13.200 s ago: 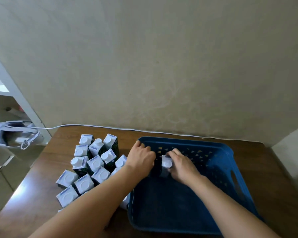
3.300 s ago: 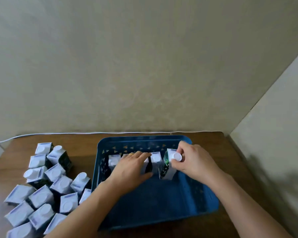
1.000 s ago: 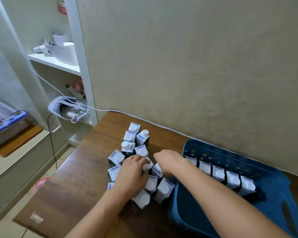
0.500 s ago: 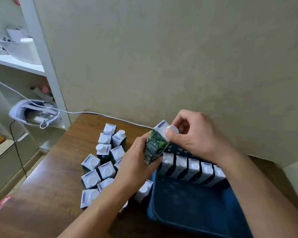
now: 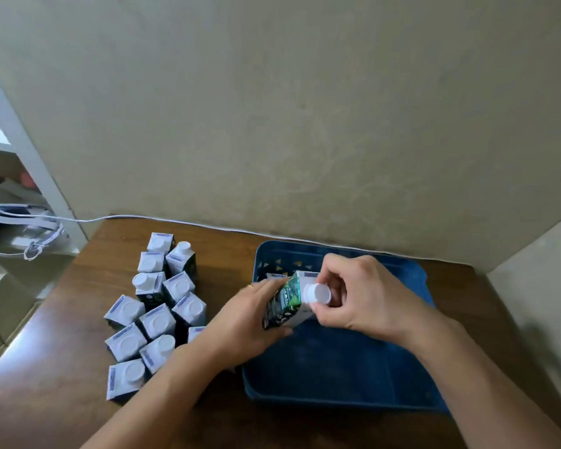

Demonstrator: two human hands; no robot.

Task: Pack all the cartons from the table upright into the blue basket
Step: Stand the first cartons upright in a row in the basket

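Note:
A dark green and white carton (image 5: 285,304) with a white cap hangs tilted over the left part of the blue basket (image 5: 337,367). My left hand (image 5: 246,322) grips its body from the left. My right hand (image 5: 357,296) pinches its top around the cap. Behind my hands, a row of cartons along the basket's far wall is mostly hidden; one white top (image 5: 274,277) shows. Several cartons (image 5: 157,306) stand clustered upright on the wooden table (image 5: 62,319) left of the basket.
A beige wall rises right behind the table, with a white cable (image 5: 175,222) along its foot. A second wall closes the right side. A white headset (image 5: 17,234) and a shelf post lie off the table's left edge.
Both hands have carried the held carton down and to the right, from above the basket's left rim to low over the basket floor. The view has swung to the right.

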